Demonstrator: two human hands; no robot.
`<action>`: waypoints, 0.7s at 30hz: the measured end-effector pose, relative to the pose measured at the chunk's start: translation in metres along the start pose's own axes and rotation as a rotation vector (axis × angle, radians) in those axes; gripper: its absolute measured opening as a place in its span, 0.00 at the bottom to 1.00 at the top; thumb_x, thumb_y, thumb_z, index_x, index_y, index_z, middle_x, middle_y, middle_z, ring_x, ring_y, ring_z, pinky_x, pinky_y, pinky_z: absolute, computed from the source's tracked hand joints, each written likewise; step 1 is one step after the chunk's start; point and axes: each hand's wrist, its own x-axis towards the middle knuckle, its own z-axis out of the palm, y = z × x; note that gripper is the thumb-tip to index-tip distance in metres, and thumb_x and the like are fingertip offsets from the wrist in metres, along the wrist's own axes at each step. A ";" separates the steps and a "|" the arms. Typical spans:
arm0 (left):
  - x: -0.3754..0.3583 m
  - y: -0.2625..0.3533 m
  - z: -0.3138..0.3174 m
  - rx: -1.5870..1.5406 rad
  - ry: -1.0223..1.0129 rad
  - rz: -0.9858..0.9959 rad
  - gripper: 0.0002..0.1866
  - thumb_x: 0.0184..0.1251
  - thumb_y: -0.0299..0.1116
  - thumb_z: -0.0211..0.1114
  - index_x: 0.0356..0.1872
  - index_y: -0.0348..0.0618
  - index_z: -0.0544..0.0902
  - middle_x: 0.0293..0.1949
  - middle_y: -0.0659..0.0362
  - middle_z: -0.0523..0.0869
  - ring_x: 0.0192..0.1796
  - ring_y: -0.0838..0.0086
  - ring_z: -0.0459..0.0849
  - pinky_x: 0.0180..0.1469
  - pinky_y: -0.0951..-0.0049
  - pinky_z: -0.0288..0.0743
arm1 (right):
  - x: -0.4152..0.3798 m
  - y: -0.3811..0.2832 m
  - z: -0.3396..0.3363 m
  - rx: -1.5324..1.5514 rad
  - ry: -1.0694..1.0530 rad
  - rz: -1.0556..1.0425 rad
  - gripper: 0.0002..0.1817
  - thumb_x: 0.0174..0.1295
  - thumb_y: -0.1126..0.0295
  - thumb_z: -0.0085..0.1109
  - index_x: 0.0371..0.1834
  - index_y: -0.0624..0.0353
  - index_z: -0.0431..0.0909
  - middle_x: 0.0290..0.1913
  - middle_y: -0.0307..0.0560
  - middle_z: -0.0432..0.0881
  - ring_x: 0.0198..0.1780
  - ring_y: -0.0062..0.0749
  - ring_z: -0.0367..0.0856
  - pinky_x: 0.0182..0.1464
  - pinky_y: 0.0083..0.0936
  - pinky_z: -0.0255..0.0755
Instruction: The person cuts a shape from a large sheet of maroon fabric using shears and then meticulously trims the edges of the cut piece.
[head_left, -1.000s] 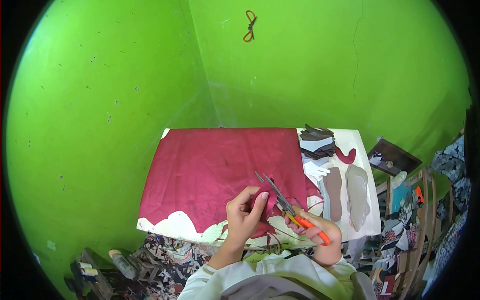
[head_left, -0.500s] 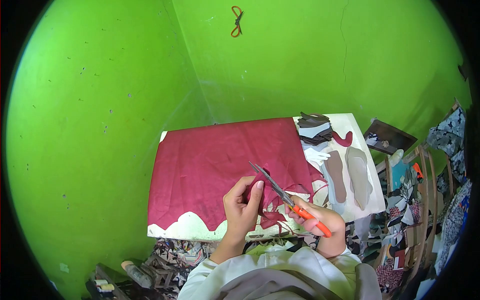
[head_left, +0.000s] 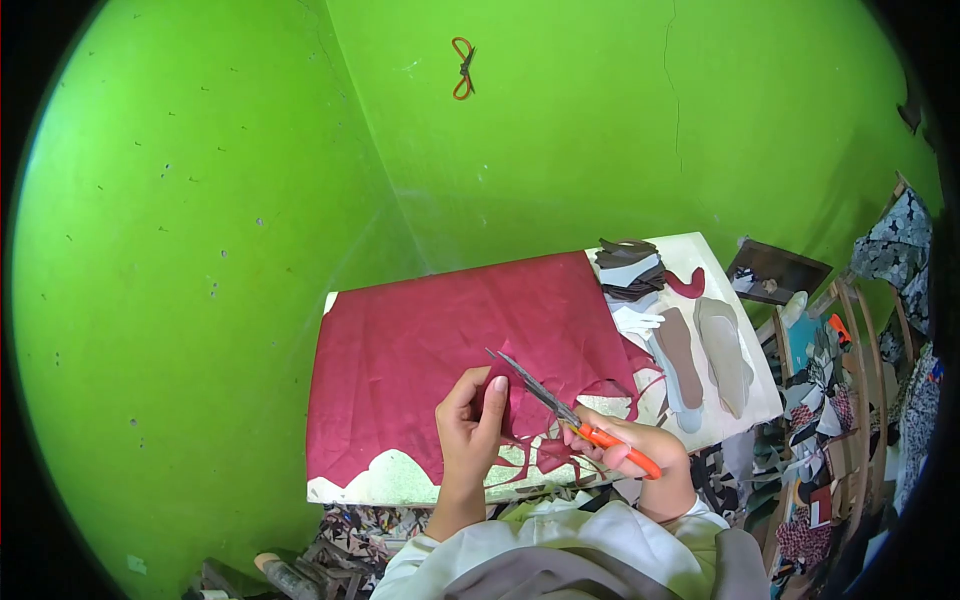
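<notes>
My left hand is closed on a small dark red fabric piece, thumb on top. Wrapped round the orange handles of a pair of scissors is my right hand. The scissor blades point up and left, slightly apart, at the edge of the piece in my left hand. Beneath both hands lies a large dark red fabric sheet with curved cutouts along its near edge. Narrow red scraps lie just left of my right hand.
The white table carries sole-shaped pieces, a stack of dark cut pieces and a curved red piece on the right. A wooden rack with scraps stands further right. Another orange-handled tool hangs on the green wall.
Both hands sit slightly lower in view, the left one a little further left. The camera view has tilted, so the table appears shifted. The scissor blades have opened slightly.
</notes>
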 end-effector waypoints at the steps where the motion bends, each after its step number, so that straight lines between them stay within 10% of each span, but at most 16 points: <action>1: 0.000 0.002 -0.001 0.004 -0.013 -0.001 0.06 0.62 0.25 0.55 0.35 0.33 0.77 0.26 0.67 0.76 0.28 0.89 0.69 0.30 0.88 0.63 | 0.002 -0.001 0.000 0.049 -0.009 0.039 0.15 0.64 0.64 0.36 0.43 0.67 0.59 0.30 0.50 0.68 0.24 0.27 0.63 0.28 0.20 0.64; 7: 0.002 -0.003 -0.009 0.066 -0.036 -0.008 0.05 0.61 0.25 0.57 0.35 0.33 0.78 0.23 0.68 0.76 0.25 0.90 0.68 0.26 0.89 0.61 | 0.008 0.000 0.005 0.178 0.041 0.185 0.25 0.65 0.52 0.31 0.47 0.66 0.60 0.34 0.44 0.68 0.24 0.16 0.61 0.26 0.11 0.60; 21: 0.009 -0.011 -0.017 0.047 -0.021 -0.042 0.06 0.60 0.25 0.58 0.35 0.33 0.79 0.22 0.68 0.76 0.24 0.91 0.67 0.25 0.89 0.59 | 0.021 0.010 -0.002 -0.177 -0.118 -0.065 0.33 0.61 0.46 0.38 0.49 0.72 0.58 0.27 0.49 0.71 0.26 0.35 0.70 0.29 0.24 0.66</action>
